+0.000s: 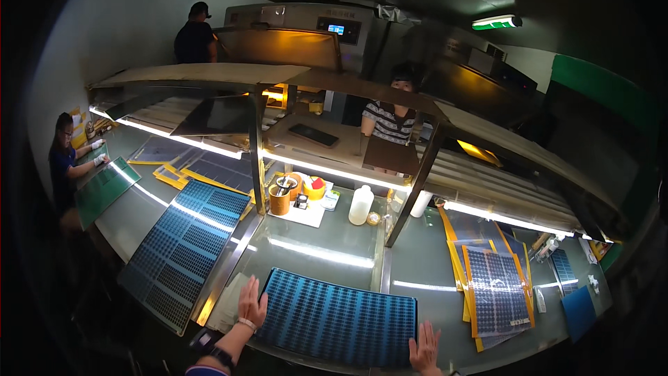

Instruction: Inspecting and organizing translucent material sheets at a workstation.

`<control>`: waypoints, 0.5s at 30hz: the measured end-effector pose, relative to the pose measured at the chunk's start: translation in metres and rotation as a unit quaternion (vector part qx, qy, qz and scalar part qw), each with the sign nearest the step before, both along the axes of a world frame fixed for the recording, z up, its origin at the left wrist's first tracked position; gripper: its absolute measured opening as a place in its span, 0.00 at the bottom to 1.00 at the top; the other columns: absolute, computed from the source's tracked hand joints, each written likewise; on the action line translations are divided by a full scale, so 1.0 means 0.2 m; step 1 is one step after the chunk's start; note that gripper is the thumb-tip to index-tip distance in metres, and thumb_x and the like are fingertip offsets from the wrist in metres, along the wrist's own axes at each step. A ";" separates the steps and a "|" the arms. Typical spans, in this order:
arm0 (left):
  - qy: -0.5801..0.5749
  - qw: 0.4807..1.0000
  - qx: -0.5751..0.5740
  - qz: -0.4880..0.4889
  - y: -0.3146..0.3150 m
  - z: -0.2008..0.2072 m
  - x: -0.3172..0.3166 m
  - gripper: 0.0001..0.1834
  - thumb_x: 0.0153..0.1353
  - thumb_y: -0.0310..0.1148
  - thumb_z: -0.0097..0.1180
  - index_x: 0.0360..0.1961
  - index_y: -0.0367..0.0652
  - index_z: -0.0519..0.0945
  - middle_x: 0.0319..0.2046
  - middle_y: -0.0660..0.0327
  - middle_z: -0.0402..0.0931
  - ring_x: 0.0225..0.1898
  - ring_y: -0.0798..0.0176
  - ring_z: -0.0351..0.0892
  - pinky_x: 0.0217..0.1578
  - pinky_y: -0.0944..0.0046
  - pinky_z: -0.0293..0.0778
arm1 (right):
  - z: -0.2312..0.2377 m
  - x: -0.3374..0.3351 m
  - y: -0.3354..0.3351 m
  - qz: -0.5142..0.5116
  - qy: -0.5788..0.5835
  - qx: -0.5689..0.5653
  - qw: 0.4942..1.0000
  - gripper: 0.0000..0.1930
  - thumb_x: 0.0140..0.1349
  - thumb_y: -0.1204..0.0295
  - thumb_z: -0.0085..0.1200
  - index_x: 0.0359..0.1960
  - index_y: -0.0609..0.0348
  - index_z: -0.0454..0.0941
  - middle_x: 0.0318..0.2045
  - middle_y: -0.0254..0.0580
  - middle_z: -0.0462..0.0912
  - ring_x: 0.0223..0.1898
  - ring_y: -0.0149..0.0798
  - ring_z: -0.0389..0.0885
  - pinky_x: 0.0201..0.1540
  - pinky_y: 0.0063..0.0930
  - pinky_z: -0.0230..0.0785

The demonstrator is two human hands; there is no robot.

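A blue panel [337, 317] with rows of dark printed pattern lies flat on the glass-like worktop in front of me. My left hand [252, 304] is at the panel's left edge, fingers stretched out, with a bracelet and a dark watch on that arm. Beside the right edge rests my right hand [424, 349], its fingers straight and pointing away from me. Neither hand grips the panel; whether the fingertips touch its edges I cannot tell. A pale cloth or sheet [229, 301] lies under and beside my left hand.
Another blue patterned panel [184, 251] lies at the left. Yellow-edged films [497, 285] are stacked at the right. A white bottle [360, 205] and a tool cup [280, 198] stand behind. Posts hold a shelf [209, 75]. A co-worker [66, 167] handles a green panel [104, 191].
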State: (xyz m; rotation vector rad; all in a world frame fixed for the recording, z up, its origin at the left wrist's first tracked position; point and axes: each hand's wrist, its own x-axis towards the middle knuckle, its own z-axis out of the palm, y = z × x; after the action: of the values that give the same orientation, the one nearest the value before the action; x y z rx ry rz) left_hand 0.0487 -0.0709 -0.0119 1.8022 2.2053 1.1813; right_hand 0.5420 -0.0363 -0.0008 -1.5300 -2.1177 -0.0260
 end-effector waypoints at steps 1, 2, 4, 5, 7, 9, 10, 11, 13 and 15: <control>0.035 0.999 -0.019 0.001 -0.13 0.00 0.04 0.33 0.61 0.42 0.46 0.61 0.30 0.57 0.64 0.40 0.50 0.67 0.44 0.49 0.65 0.47 0.42 | 0.01 0.03 -0.12 0.014 -0.025 0.017 0.999 0.29 0.61 0.59 0.46 0.60 0.64 0.61 0.62 0.56 0.60 0.64 0.51 0.59 0.66 0.51 0.43; 0.079 0.997 -0.015 0.001 -0.25 -0.01 0.08 0.35 0.61 0.45 0.45 0.62 0.30 0.57 0.65 0.40 0.50 0.67 0.44 0.48 0.65 0.46 0.41 | 0.01 0.04 -0.22 0.029 -0.050 0.033 0.998 0.33 0.62 0.56 0.48 0.61 0.69 0.57 0.62 0.60 0.60 0.63 0.53 0.59 0.65 0.51 0.48; 0.180 0.974 -0.132 -0.031 -0.41 -0.02 0.15 0.39 0.61 0.53 0.41 0.63 0.30 0.56 0.65 0.41 0.49 0.68 0.45 0.44 0.66 0.45 0.38 | 0.02 0.04 -0.36 0.034 -0.072 -0.040 0.996 0.36 0.61 0.53 0.47 0.63 0.68 0.54 0.64 0.59 0.55 0.66 0.54 0.51 0.66 0.53 0.38; 0.168 0.960 -0.210 -0.072 -0.46 -0.03 0.18 0.43 0.61 0.60 0.36 0.63 0.30 0.55 0.66 0.44 0.48 0.69 0.48 0.42 0.66 0.48 0.36 | 0.03 0.05 -0.40 0.042 -0.097 -0.111 0.988 0.40 0.60 0.50 0.47 0.64 0.68 0.52 0.66 0.58 0.50 0.68 0.54 0.44 0.68 0.54 0.27; 0.156 0.971 -0.164 -0.071 -0.49 -0.04 0.21 0.43 0.60 0.60 0.38 0.63 0.30 0.56 0.66 0.44 0.49 0.68 0.47 0.45 0.66 0.48 0.37 | 0.06 0.06 -0.45 0.050 -0.081 -0.146 0.985 0.40 0.59 0.49 0.47 0.64 0.68 0.52 0.66 0.58 0.50 0.68 0.54 0.44 0.68 0.55 0.27; 0.175 0.976 -0.112 -0.061 -0.51 -0.03 0.20 0.43 0.60 0.62 0.37 0.61 0.31 0.59 0.65 0.45 0.52 0.68 0.50 0.47 0.66 0.52 0.40 | 0.07 0.09 -0.47 0.065 -0.082 -0.172 0.979 0.42 0.58 0.46 0.47 0.64 0.68 0.52 0.66 0.58 0.50 0.68 0.53 0.44 0.67 0.56 0.26; 0.174 0.970 -0.157 -0.060 -0.53 -0.02 0.20 0.43 0.60 0.62 0.37 0.61 0.31 0.59 0.65 0.45 0.52 0.68 0.50 0.47 0.66 0.52 0.40 | 0.07 0.11 -0.48 0.073 -0.081 -0.177 0.978 0.42 0.58 0.46 0.47 0.64 0.68 0.52 0.66 0.58 0.50 0.68 0.53 0.44 0.67 0.56 0.26; 0.160 0.974 -0.146 -0.062 -0.55 -0.01 0.19 0.42 0.60 0.61 0.38 0.60 0.31 0.61 0.64 0.45 0.54 0.67 0.49 0.49 0.66 0.52 0.42 | 0.06 0.13 -0.50 0.084 -0.104 -0.182 0.974 0.42 0.58 0.46 0.47 0.64 0.68 0.53 0.66 0.57 0.51 0.68 0.53 0.45 0.67 0.56 0.27; 0.189 0.970 -0.139 -0.067 -0.64 0.00 0.18 0.40 0.60 0.59 0.42 0.59 0.31 0.63 0.62 0.45 0.58 0.65 0.48 0.54 0.65 0.53 0.47 | 0.01 0.19 -0.54 0.116 -0.148 -0.155 0.970 0.42 0.56 0.47 0.48 0.64 0.67 0.54 0.66 0.55 0.52 0.68 0.51 0.47 0.68 0.55 0.29; 0.159 0.977 -0.127 -0.068 -0.75 0.00 0.19 0.39 0.60 0.57 0.43 0.59 0.30 0.63 0.62 0.45 0.57 0.65 0.47 0.54 0.65 0.53 0.48 | -0.04 0.23 -0.59 0.123 -0.236 -0.047 0.963 0.39 0.55 0.50 0.49 0.63 0.65 0.56 0.65 0.54 0.55 0.67 0.50 0.49 0.67 0.54 0.32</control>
State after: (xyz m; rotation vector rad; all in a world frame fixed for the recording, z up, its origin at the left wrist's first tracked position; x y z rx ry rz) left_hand 0.0858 -0.2218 -0.0128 2.1052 2.2156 0.5866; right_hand 0.5874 -0.1543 -0.0087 -1.4014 -2.7082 -0.2249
